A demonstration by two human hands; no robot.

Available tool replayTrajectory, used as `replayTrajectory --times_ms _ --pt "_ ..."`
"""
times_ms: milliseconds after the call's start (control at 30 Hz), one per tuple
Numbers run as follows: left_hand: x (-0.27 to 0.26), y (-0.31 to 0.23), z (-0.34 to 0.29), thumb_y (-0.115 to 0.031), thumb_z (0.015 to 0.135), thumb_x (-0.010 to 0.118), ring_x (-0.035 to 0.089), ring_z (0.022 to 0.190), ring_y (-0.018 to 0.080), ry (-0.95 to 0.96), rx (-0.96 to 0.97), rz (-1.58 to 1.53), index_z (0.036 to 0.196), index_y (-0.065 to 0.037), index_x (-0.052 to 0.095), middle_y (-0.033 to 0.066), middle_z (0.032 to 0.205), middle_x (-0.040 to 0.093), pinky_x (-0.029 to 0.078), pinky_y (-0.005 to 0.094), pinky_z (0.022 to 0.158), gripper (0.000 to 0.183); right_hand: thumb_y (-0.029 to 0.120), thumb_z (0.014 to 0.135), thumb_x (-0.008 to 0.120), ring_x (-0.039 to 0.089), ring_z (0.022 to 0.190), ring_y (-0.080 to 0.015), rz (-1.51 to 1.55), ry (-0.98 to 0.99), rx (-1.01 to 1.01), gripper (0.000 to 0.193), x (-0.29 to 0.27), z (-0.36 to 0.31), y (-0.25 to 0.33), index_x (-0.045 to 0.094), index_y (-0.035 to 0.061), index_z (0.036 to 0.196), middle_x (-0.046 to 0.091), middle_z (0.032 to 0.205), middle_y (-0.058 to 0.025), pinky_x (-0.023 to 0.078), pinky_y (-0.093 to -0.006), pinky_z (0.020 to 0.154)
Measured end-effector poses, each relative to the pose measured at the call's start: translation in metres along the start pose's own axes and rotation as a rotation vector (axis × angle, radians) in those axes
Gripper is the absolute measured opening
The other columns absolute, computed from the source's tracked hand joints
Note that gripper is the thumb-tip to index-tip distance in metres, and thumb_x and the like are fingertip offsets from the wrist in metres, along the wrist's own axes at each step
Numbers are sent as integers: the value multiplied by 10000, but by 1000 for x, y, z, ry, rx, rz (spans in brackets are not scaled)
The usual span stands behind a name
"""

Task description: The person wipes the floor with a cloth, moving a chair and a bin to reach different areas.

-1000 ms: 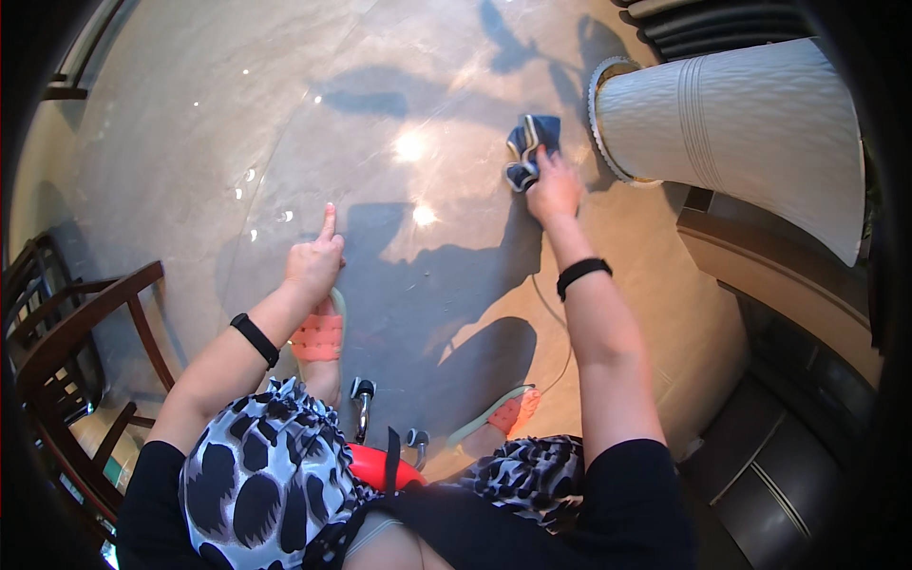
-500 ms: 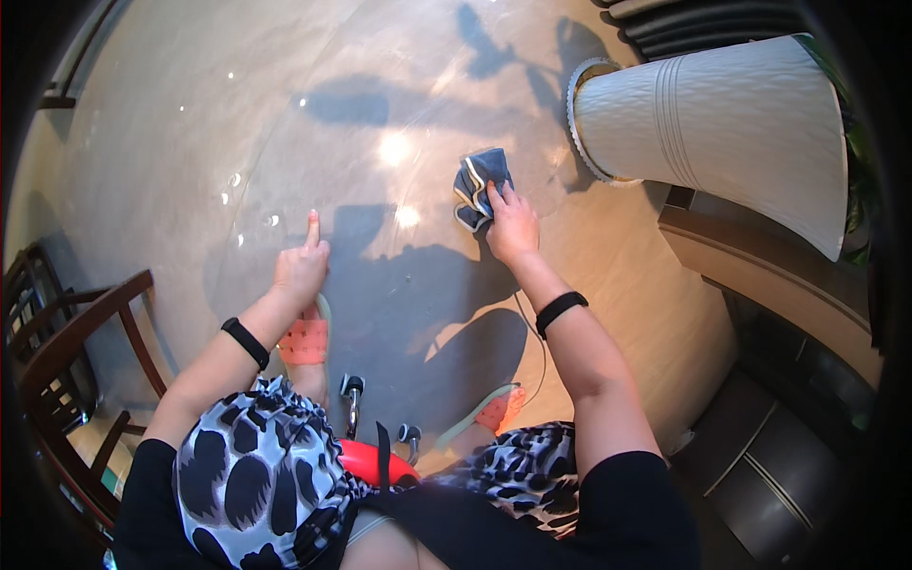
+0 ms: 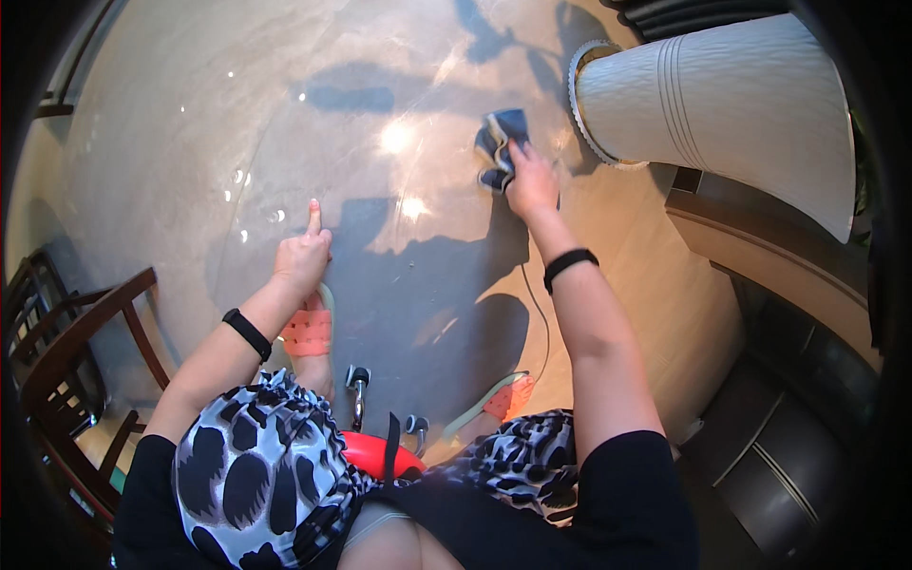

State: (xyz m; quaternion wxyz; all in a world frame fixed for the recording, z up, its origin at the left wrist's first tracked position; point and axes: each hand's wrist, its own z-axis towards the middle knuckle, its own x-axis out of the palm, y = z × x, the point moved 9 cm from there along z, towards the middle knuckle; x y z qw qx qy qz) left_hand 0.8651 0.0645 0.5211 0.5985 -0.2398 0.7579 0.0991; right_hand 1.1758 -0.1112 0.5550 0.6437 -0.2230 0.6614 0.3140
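My right hand point(image 3: 534, 182) grips a folded dark blue cleaning cloth point(image 3: 501, 142) with a pale edge. It presses the cloth toward the shiny grey floor point(image 3: 237, 123), with fingers on top. My left hand point(image 3: 302, 258) is farther left, index finger stretched forward and the other fingers curled under; nothing shows in it, though its palm is hidden. Below it is one of my feet in a coral woven sandal point(image 3: 308, 328), and the other sandal point(image 3: 508, 394) is to the right. I sit on a red seat point(image 3: 380, 456) with metal casters point(image 3: 357, 388).
A tall white textured planter point(image 3: 712, 95) stands at the upper right, beside a brown wooden ledge point(image 3: 760, 247). Dark cabinet-like furniture point(image 3: 760, 456) fills the lower right. At the left is a dark wooden chair point(image 3: 95, 332). A thin cable point(image 3: 543, 323) lies on the floor near my right forearm.
My right hand and the cloth have slid forward and slightly right across the floor. My left hand has barely shifted, its index finger still extended.
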Motion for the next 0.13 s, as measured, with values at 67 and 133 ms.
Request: replayTrajectory --times_ms 67,133 --pt "0 1 1 -143 746 618 659 665 326 -17 22 12 733 -63 539 227 1383 370 536 408 590 113 73 755 565 508 1108 -308 2 17 63 573 -3 15 2 483 183 1311 462 1335 -110 418 -462 938" --pt "8 7 2 -159 756 621 669 707 315 51 28 17 775 -63 561 237 1406 330 542 397 619 115 148 732 624 501 1117 -338 -67 105 95 669 12 5 12 426 204 1368 424 1364 -138 382 -438 994"
